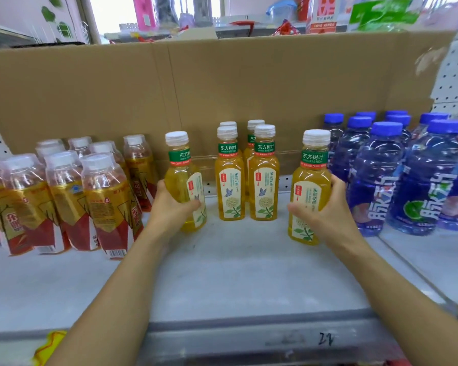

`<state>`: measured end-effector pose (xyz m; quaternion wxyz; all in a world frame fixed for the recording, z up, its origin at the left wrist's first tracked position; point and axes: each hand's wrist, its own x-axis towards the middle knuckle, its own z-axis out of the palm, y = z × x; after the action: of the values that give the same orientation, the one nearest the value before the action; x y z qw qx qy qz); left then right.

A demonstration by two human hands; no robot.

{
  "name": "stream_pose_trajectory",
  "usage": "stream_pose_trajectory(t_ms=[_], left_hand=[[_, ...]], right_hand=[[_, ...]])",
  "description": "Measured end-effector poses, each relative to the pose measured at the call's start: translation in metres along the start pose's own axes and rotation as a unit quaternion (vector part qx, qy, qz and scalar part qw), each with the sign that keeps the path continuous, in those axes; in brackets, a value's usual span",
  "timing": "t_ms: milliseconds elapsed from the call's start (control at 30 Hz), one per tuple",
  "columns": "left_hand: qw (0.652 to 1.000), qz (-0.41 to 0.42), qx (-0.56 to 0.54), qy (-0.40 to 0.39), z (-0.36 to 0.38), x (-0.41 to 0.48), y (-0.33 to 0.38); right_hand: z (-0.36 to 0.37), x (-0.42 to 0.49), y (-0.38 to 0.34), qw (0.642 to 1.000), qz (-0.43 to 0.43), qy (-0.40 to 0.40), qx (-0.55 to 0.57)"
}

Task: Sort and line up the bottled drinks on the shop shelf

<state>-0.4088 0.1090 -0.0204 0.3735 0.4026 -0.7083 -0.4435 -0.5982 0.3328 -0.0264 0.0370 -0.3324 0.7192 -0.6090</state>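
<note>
My left hand (169, 207) grips a yellow tea bottle (184, 178) with a white cap, left of centre on the white shelf (236, 273). My right hand (328, 215) grips a second yellow tea bottle (311, 180) right of centre. Between them several matching tea bottles (246, 173) stand upright in two short rows, labels facing me. Both held bottles are upright and low over the shelf; whether their bases touch it I cannot tell.
Red-and-gold labelled bottles (64, 196) crowd the left side, leaning. Blue-capped blue drink bottles (397, 175) fill the right side. A cardboard sheet (222, 83) backs the shelf. The shelf's front rail (249, 339) runs below my forearms.
</note>
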Motion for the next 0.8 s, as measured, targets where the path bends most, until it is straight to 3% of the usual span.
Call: stream_pose_trajectory(t_ms=[133,233,333,567,800], left_hand=[[0.987,-0.029,-0.071,-0.14,-0.013,-0.011,0.004],[0.98,0.01,-0.058,-0.191,-0.007,-0.028,0.013],[0.982,0.056,-0.009,-0.178,0.005,-0.036,0.014],[0.978,0.079,-0.011,-0.192,0.029,-0.04,0.012],[0.978,0.102,-0.024,-0.181,0.04,-0.044,0.011]], right_hand=[[-0.001,0.002,0.002,0.996,0.018,-0.076,0.047],[0.002,-0.001,-0.001,0.992,0.008,-0.121,0.041],[0.001,-0.006,-0.001,0.989,-0.005,-0.148,0.015],[0.004,-0.004,0.007,0.984,0.006,-0.179,-0.014],[0.019,-0.006,0.01,0.987,-0.019,-0.149,-0.05]])
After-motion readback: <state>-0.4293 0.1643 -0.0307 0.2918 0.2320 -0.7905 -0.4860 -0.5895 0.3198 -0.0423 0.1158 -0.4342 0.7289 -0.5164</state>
